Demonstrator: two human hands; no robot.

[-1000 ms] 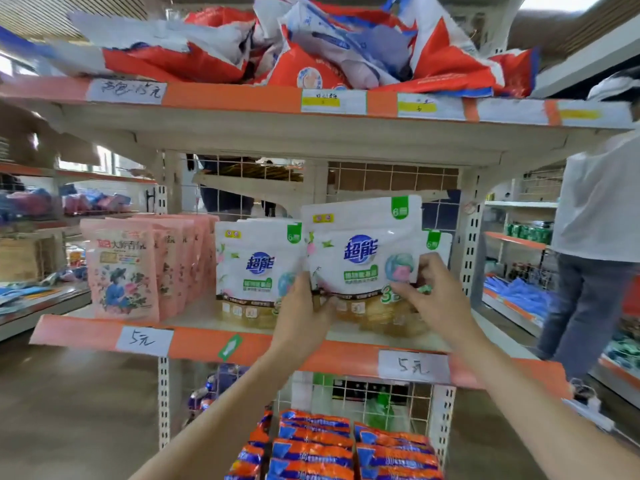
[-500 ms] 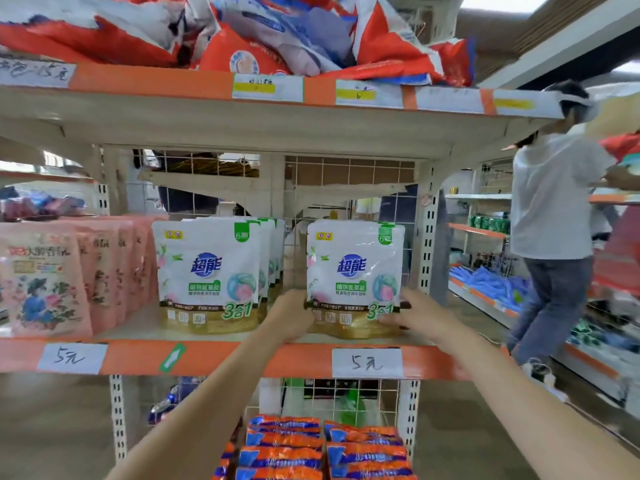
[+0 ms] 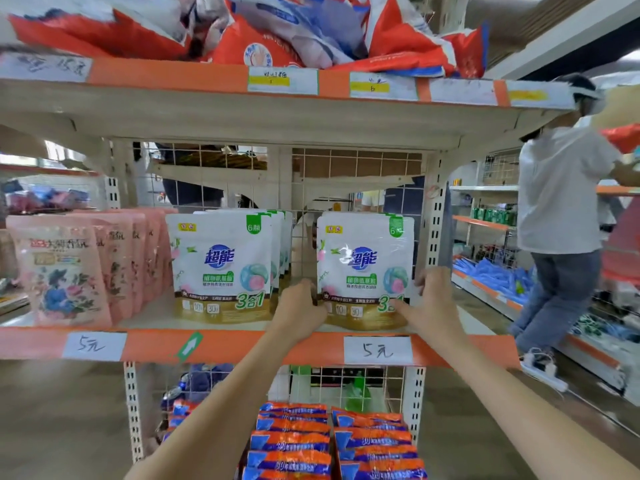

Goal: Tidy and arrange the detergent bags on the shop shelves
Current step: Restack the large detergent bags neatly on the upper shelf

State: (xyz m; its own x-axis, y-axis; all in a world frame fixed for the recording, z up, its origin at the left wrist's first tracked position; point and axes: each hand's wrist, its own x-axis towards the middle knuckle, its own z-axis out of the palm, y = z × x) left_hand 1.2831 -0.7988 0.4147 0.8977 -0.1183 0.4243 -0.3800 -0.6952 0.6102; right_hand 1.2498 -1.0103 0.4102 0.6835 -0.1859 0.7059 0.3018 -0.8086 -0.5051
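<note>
1. Shop aisle; I face a metal shelf (image 3: 242, 344) with an orange edge strip.
2. A white detergent bag (image 3: 365, 265) stands upright at the shelf's right end.
3. My left hand (image 3: 299, 311) grips its lower left edge; my right hand (image 3: 427, 306) grips its lower right edge.
4. A row of matching white bags (image 3: 221, 265) stands just left, apart from it.
5. Pink bags (image 3: 62, 271) stand further left.
6. Another person (image 3: 561, 216) stands in the aisle to the right.
</note>
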